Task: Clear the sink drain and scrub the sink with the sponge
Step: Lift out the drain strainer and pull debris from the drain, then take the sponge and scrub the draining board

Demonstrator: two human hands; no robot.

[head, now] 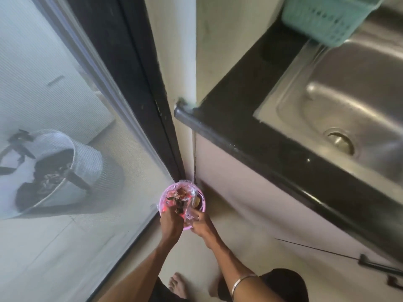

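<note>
A small pink bin (162,196) with a clear plastic liner (189,211) stands on the floor in the corner below the counter. Wet food scraps (177,196) lie in it. My left hand (171,223) is over the bin's near rim, fingers closed on dark scraps. My right hand (201,223) grips the liner's edge beside it. The steel sink (359,94) is up at the right, its round drain (340,142) open and bare. No sponge is in view.
A black counter edge (250,147) juts out above the bin. A teal basket (327,16) sits at the sink's far corner. A sliding screen door (65,105) fills the left, with a metal bucket (61,171) behind it. A cabinet handle (379,265) is at the lower right.
</note>
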